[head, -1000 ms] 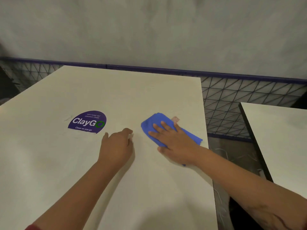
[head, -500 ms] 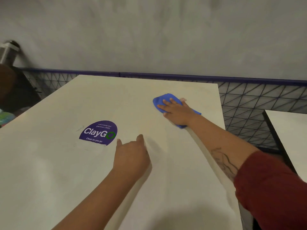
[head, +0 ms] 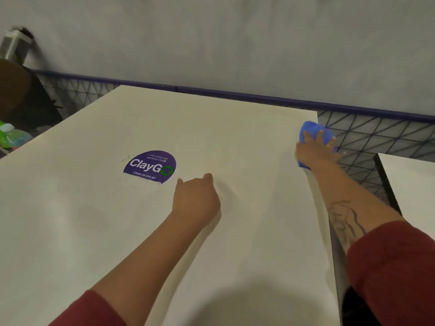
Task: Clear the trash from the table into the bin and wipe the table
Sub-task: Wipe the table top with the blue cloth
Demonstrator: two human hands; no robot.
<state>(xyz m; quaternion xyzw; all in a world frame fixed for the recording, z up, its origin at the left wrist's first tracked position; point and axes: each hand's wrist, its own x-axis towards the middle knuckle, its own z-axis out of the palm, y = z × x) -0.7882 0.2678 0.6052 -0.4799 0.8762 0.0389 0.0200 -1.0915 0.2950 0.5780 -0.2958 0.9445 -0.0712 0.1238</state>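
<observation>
The blue cloth (head: pixel 308 128) lies at the far right corner of the pale surface (head: pixel 94 231), bunched under the hand and straddling the right edge, so that part of it hangs out past the rim. The right grip (head: pixel 314 153), a bare hand, lies flat on top of the cloth with its fingers straight and spread, pressing it down rather than clutching it; blue shows beyond the fingertips and again below the heel of the hand. The right forearm, marked with a dark tattoo (head: pixel 342 217), runs back along the edge of the surface into a dark red sleeve (head: pixel 395 267). The left grip (head: pixel 195 200) rests knuckles-up near the middle of the surface, well apart from the cloth, its fingers curled under; the palm side is hidden, so I cannot tell whether it holds anything. Just beyond and to the left of that hand is a purple sticker (head: pixel 150 166) stuck flat on the surface, reading "ClayGo" and "Clean as you go", with a faint whitish smear (head: pixel 124 158) just beside its upper left edge. Past the far edge of the surface runs a wire mesh barrier (head: pixel 367 137) topped by a purple rail (head: pixel 235 93), and behind it stands a grey wall (head: pixel 223 38). A second pale surface (head: pixel 412 182) with a dark edge stands to the right, across a gap. At the far left edge of the view sits a blurred green thing (head: pixel 9 136).
</observation>
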